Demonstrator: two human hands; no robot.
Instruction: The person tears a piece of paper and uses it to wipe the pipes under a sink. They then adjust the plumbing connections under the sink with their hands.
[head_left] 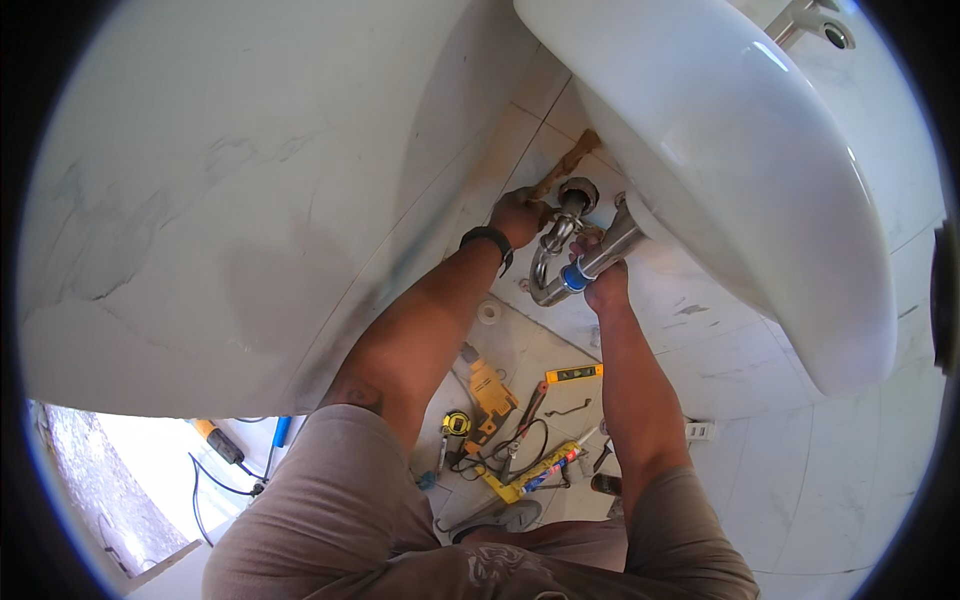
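Under the white washbasin [760,150], a chrome drain trap [543,280] curves from the wall opening [579,193] toward the basin. A blue band [573,277] rings its lower joint. My right hand [607,288] is wrapped round the trap's straight pipe from behind, with its fingertips showing on the far side. My left hand [517,217] is closed beside the wall end of the trap, fingers curled; what they grip is hidden. From it a rough brown strip [568,165] runs up the wall; I cannot tell whether it is held.
On the floor lie a yellow drill [490,390], a tape measure [456,423], a yellow spirit level [574,374], red-handled pliers [533,403] and a sealant tube [540,470]. A white ring [489,312] sits near the wall. Another yellow power tool [217,440] lies at left with its cable.
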